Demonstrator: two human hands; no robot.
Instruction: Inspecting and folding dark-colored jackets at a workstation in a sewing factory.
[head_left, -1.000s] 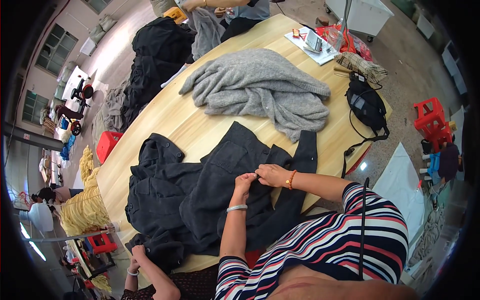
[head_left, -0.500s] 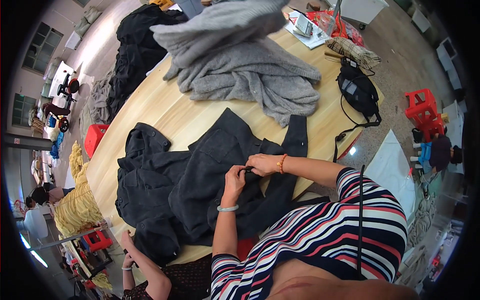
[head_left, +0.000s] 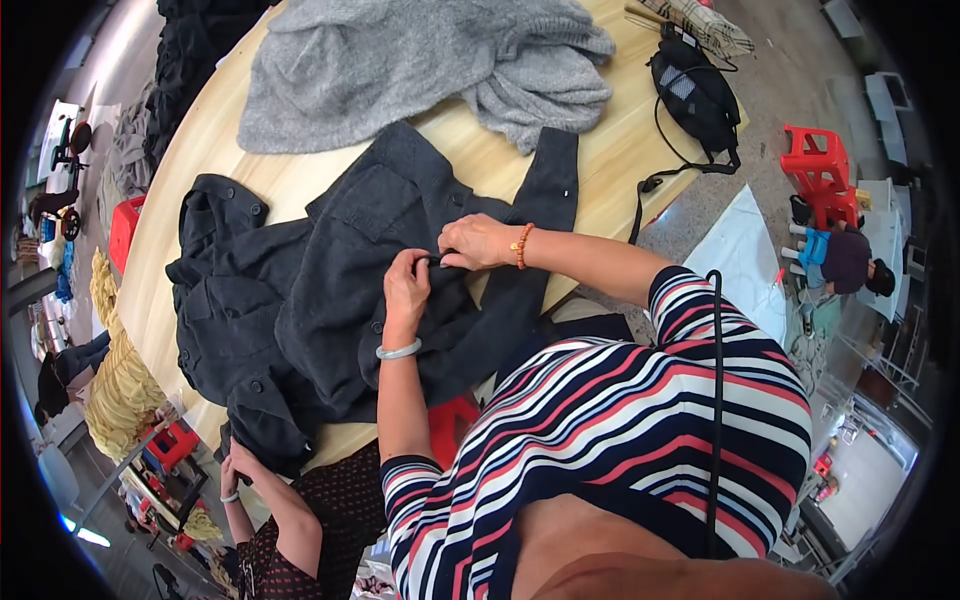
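Observation:
A dark charcoal jacket (head_left: 240,290) with buttons and flap pockets lies spread over the wooden table. My left hand (head_left: 406,288) pinches a bit of its edge, the fingers drawn together. Right beside it, my right hand (head_left: 478,243) grips the same edge, fingertips nearly meeting the left ones. What exactly sits between the fingertips is too small to make out, apart from dark cloth. A sleeve (head_left: 552,185) of dark cloth stretches away past my right wrist. Lower left, a co-worker's hands (head_left: 238,465) hold the jacket's near corner or another dark piece; I cannot tell which.
Grey knitwear (head_left: 400,70) is heaped across the far side of the wooden table (head_left: 150,330). A black pouch with a strap (head_left: 690,95) rests at the right edge. Red stools (head_left: 815,155) stand on the floor at right, and yellow fabric (head_left: 125,400) is piled at left.
The view has shifted, so the table and garments sit higher and further left. The grey knit that was raised in the air now lies on the heap. My hands keep the same pinch.

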